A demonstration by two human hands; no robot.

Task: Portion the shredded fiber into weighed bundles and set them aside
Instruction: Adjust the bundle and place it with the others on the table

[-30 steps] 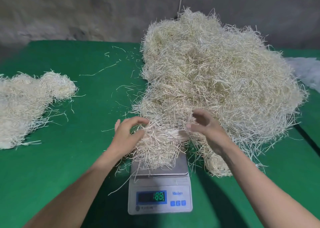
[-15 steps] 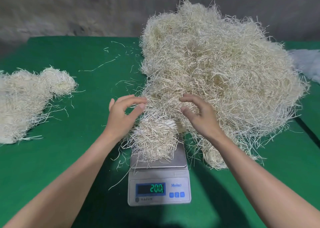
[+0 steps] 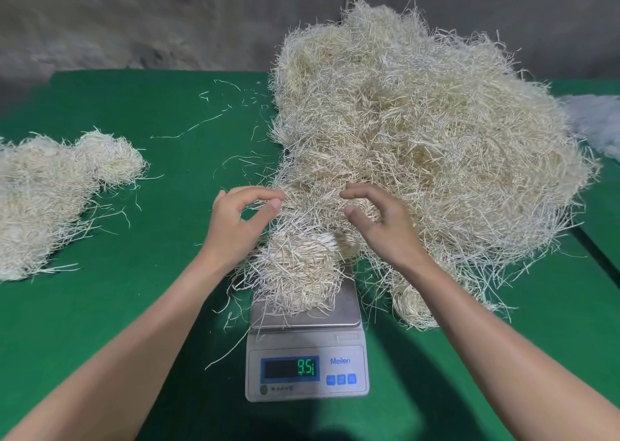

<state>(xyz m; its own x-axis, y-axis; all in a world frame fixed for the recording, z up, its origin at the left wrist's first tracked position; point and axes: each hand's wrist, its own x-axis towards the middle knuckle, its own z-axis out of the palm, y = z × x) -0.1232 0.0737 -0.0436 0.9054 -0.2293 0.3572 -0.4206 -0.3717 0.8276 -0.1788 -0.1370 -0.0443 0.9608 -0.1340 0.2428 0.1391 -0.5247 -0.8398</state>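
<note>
A big heap of pale shredded fiber [image 3: 436, 145] fills the right half of the green table [image 3: 141, 306]. In front of it a small bundle of fiber [image 3: 298, 273] lies on the steel pan of a digital scale [image 3: 307, 367], whose display shows green digits. My left hand [image 3: 240, 222] is at the heap's near left edge, above the bundle, with fingers curved and a gap between thumb and forefinger. My right hand [image 3: 380, 219] rests on the heap's near edge, fingers curved and thumb apart. Neither hand touches the bundle on the scale.
A second, flatter mass of fiber [image 3: 50, 192] lies at the table's left edge. Loose strands [image 3: 208, 118] are scattered on the green surface behind it. Something white and fluffy [image 3: 600, 122] shows at the far right. A grey wall stands behind the table.
Both hands have lifted off the bundle on the scale and moved away from me to the heap's near edge. The scale's digits have changed.
</note>
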